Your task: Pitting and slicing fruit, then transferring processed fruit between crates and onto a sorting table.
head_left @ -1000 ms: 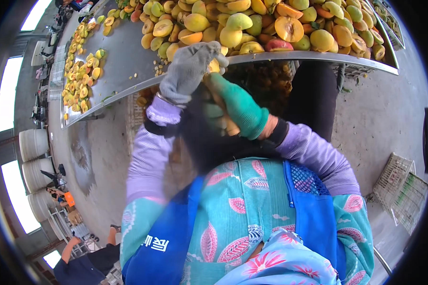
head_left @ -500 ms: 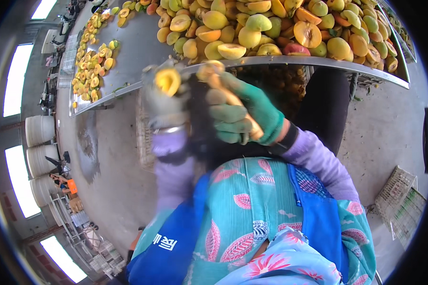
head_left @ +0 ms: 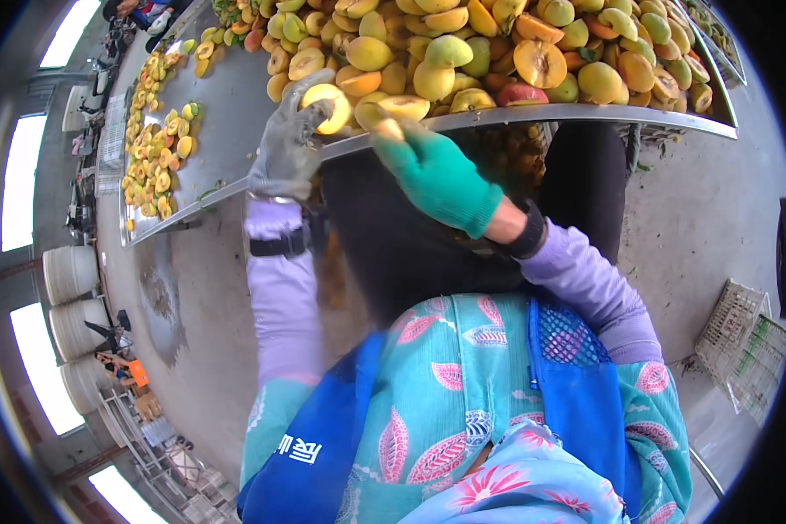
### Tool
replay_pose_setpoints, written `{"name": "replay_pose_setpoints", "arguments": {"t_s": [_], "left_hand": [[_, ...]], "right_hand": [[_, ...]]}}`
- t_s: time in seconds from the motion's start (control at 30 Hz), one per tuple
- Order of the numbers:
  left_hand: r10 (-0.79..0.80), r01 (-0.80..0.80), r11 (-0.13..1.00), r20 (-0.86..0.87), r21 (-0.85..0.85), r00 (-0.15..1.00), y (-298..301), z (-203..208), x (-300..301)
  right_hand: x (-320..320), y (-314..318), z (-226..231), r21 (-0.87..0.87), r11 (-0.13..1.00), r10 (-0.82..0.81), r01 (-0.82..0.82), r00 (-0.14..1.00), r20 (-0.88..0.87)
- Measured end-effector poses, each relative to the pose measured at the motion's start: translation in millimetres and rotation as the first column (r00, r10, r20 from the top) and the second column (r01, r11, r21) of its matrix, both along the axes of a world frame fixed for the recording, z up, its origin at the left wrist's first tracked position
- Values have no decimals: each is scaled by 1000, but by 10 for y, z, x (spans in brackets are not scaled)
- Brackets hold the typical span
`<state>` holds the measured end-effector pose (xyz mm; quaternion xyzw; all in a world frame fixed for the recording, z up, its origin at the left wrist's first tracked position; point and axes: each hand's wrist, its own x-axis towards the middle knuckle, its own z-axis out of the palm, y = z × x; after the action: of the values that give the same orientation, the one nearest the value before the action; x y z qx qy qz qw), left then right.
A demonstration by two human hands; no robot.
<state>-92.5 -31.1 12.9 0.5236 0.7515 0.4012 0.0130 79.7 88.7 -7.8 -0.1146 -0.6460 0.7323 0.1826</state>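
My left hand (head_left: 286,147), in a grey glove, reaches over the near rim of a metal table. Its fingers are closed around a yellow peach half (head_left: 326,109), cut face up. To its right, my right hand (head_left: 441,182) wears a green knitted glove and is closed on a wooden-handled tool (head_left: 388,129). Only the tool's blurred end shows past the fingers; the rest is hidden under the hand. Right beyond both hands lies a big heap of peach halves (head_left: 434,80), some cut face up, others skin up.
The metal table (head_left: 227,113) carries a smaller group of peach halves (head_left: 160,166) on its left. Its raised rim (head_left: 533,114) runs just in front of me. Plastic crates (head_left: 732,336) stand on the floor at right, and white tubs (head_left: 70,272) at far left.
My left hand has moved forward from in front of the rim to the heap's edge. My right hand has turned palm down and moved slightly forward, hiding most of the tool's handle.
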Motion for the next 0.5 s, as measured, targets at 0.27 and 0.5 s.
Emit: {"name": "replay_pose_setpoints", "arguments": {"t_s": [0.27, 0.5], "left_hand": [[102, -153, 982, 363, 112, 926, 278, -34, 683], [-70, -432, 816, 808, 384, 585, 460, -83, 822]], "right_hand": [[-2, -55, -23, 336, 942, -52, 1, 988, 143], [-6, -185, -100, 210, 974, -112, 85, 987, 117]]}}
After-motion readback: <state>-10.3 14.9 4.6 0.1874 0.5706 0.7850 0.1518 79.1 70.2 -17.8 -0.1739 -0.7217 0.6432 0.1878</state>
